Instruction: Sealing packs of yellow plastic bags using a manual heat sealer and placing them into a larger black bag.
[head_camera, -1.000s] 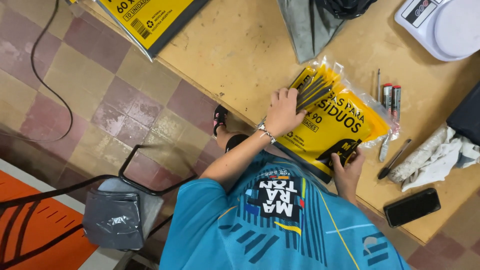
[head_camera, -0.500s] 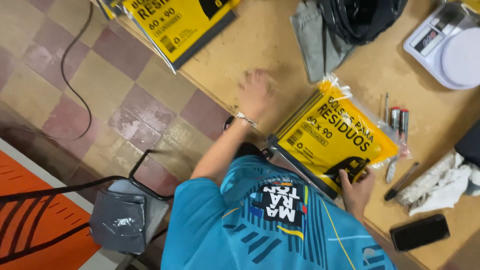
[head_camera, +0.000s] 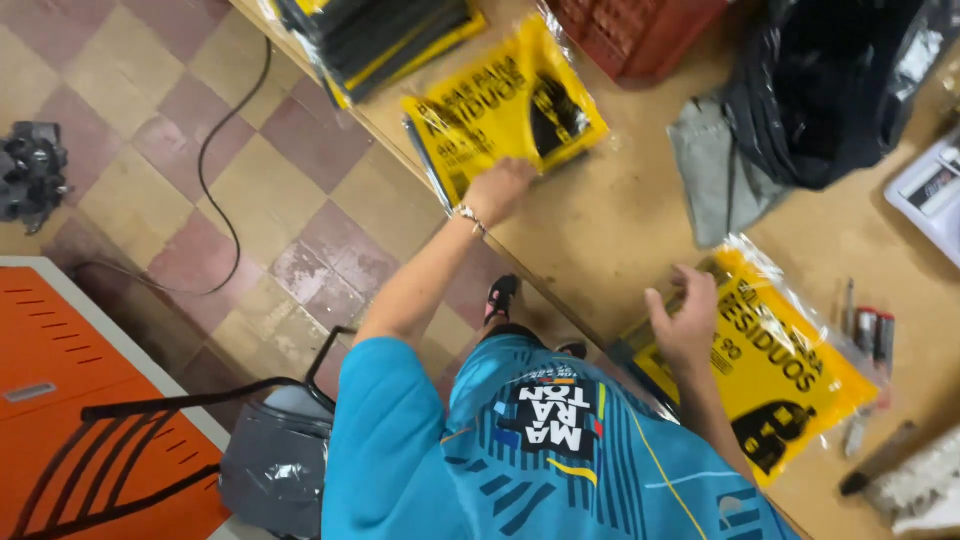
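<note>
Since a second ago, the left hand (head_camera: 497, 190) has been moved off the near yellow bag pack (head_camera: 770, 360) at lower right and laid flat, fingers spread, on the edge of a second yellow bag pack (head_camera: 500, 120) at upper centre, so attention appears shifted to that pack. The near pack is touched at its upper left corner by the right hand (head_camera: 685, 325), fingers loosely curled and nothing gripped. Black folded bags are seen inside both clear wrappers on the wooden table (head_camera: 620, 230).
</note>
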